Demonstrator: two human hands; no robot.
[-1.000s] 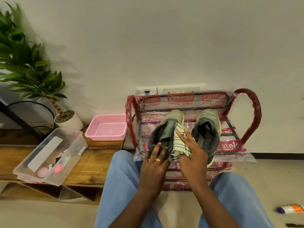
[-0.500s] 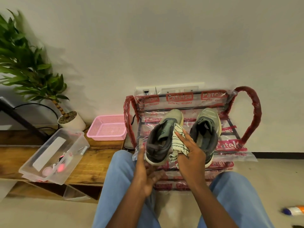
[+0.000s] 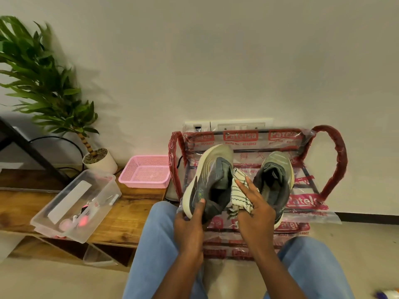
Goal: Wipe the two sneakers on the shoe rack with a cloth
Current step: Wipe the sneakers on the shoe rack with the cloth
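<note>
The left sneaker (image 3: 212, 182), seen a second ago lying flat on the shoe rack (image 3: 336, 160) under a resting palm, is now raised at the heel and rolled so that its pale sole is turned leftward. Its inner side is thereby judged to be exposed for wiping. The heel is gripped from below by the left hand (image 3: 190, 225), with the thumb laid up the side. The striped cloth (image 3: 239, 193) is pressed against the shoe's inner flank by the right hand (image 3: 254, 212), its fingers straight and spread, nothing clasped. The right sneaker (image 3: 274, 182) is left flat on the rack just beside.
</note>
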